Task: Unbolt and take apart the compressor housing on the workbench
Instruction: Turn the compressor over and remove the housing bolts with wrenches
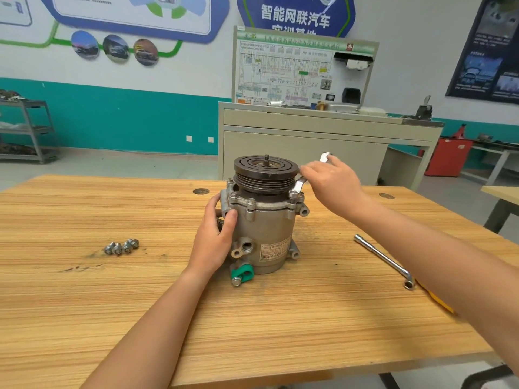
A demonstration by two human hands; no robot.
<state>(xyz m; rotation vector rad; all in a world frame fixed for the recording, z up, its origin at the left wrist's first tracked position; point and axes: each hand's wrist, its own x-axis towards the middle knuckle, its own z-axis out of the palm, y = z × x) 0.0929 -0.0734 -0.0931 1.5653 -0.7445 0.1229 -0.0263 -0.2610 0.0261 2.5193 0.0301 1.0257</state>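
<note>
A grey metal compressor (pixel 265 231) stands upright on the wooden workbench (pixel 140 290), its dark grooved pulley (pixel 265 169) on top. Several bolts sit in the flange under the pulley. My left hand (pixel 216 237) grips the compressor's left side, thumb across the front. My right hand (pixel 331 181) holds a silver wrench (pixel 299 186) whose lower end sits on a flange bolt (pixel 293 194) at the right; the wrench's far end (pixel 325 157) sticks out above my fingers. A green clip (pixel 243 272) hangs at the housing's base.
Several loose bolts (pixel 121 246) lie in a row left of the compressor. An L-shaped socket wrench (pixel 384 259) lies to the right, with a yellow object (pixel 438 299) partly under my right forearm. Behind the bench stand a grey cabinet (pixel 323 141) and a wiring display board (pixel 297 71).
</note>
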